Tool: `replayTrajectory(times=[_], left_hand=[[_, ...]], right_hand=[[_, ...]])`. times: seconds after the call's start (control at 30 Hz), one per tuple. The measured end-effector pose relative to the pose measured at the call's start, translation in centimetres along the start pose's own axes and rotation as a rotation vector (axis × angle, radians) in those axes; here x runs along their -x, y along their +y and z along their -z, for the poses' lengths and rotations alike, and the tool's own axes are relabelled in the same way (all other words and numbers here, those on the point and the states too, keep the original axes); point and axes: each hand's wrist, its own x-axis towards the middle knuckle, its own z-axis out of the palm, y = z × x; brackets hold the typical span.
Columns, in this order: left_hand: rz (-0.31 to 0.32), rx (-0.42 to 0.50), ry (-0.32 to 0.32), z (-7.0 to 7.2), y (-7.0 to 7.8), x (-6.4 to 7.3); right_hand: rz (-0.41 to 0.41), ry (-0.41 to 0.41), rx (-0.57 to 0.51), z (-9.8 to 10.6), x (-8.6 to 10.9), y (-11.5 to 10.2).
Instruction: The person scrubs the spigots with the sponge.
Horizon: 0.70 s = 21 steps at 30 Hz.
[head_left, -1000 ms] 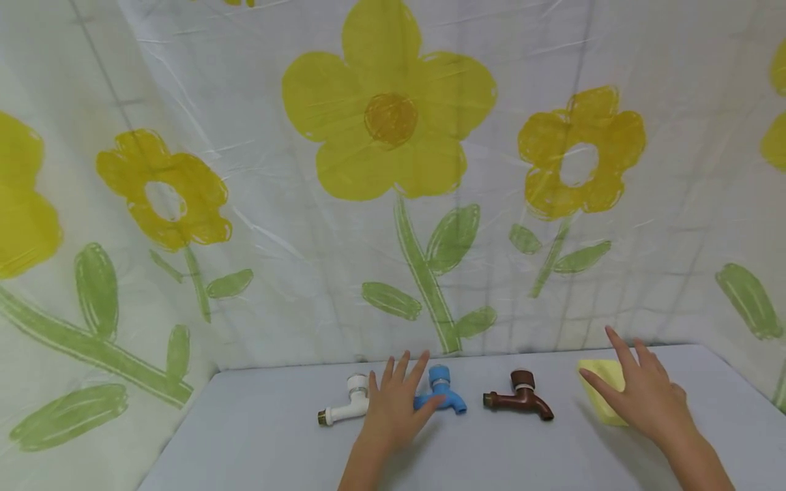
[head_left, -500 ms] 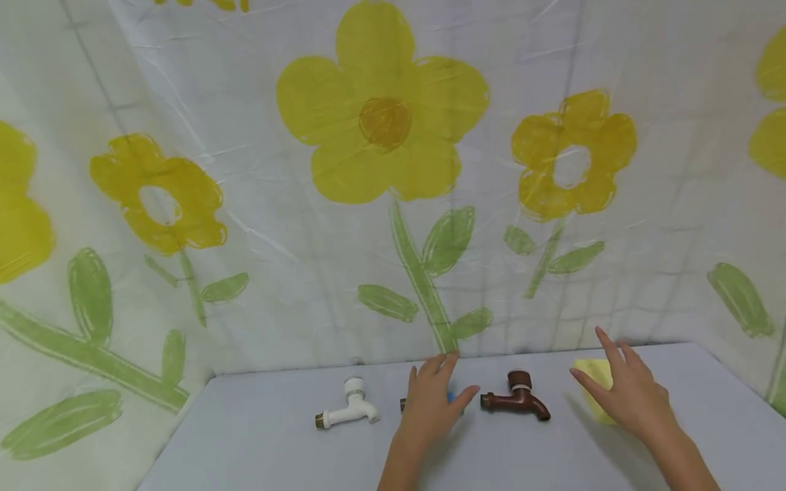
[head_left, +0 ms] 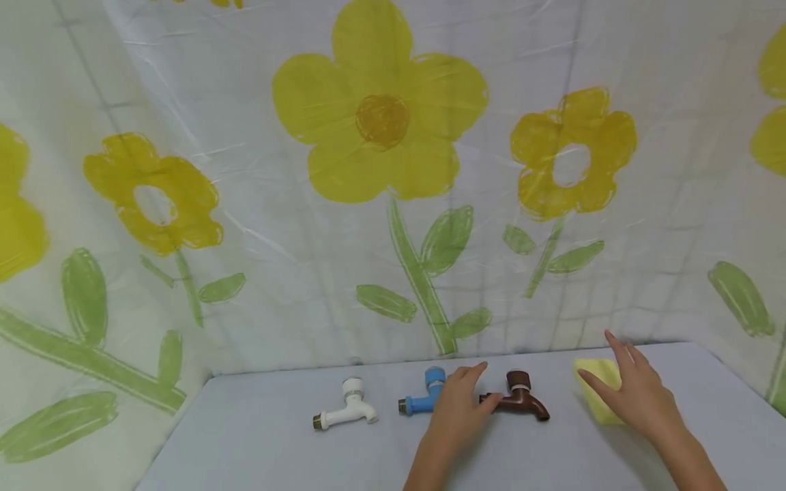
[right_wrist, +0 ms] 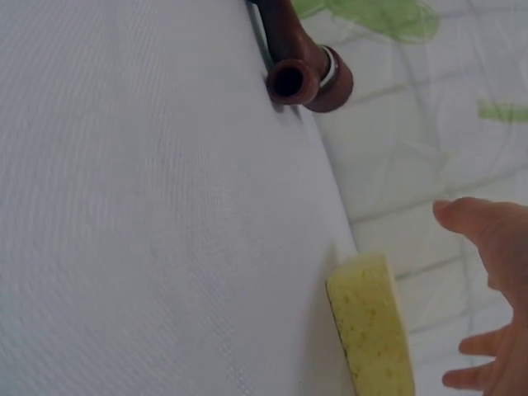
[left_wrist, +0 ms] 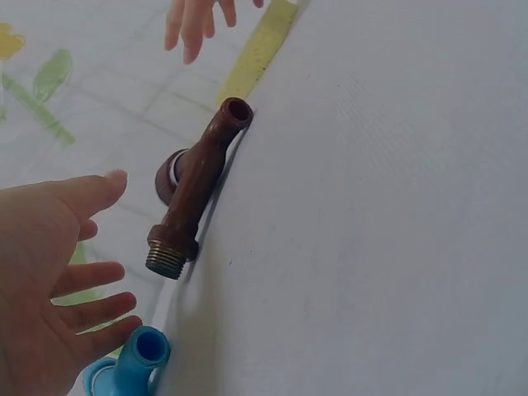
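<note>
Between the blue faucet (head_left: 420, 402) and the brown faucet (head_left: 522, 401) hovers my left hand (head_left: 457, 412), fingers spread, holding nothing. It hides the blue faucet's spout in the head view. In the left wrist view the brown faucet (left_wrist: 194, 186) lies beyond the thumb, and the blue spout (left_wrist: 148, 351) shows by the lower fingers. My right hand (head_left: 645, 399) is held over the yellow sponge (head_left: 602, 389), fingers apart and nothing in them. The right wrist view shows a gap between that hand (right_wrist: 499, 289) and the sponge (right_wrist: 371, 330).
A white faucet (head_left: 346, 408) with a brass threaded end lies at the left of the row. All these things lie on a pale table (head_left: 258, 436). Behind it hangs a sheet (head_left: 295, 273) printed with yellow flowers, close to the table's back edge.
My left hand has moved right, from between the white and blue faucets, across the blue one, to the brown one's threaded end. My right hand has stayed nearly still over the sponge.
</note>
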Motion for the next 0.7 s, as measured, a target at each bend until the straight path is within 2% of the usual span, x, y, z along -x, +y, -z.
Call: replayTrajectory(times=[0.2,0.37,0.5,0.7], left_hand=[[-0.001,0.033,-0.058,-1.0,-0.7,-0.3],[0.004,-0.029,-0.119,-1.1,-0.8,-0.5],[-0.018,-0.073,-0.117,-1.1,-0.6,-0.4],[-0.057,-0.114,-0.09,-1.1,-0.7,-0.1]], right_hand=[[-0.036,-0.058,0.007,-0.3,-0.1,0.8],[-0.011,-0.058,0.021,-1.2,-0.4,1.8],[0.004,-0.048,0.027,-1.5,-0.4,2.1],[-0.022,-0.072,0.022,-1.6,-0.2,2.3]])
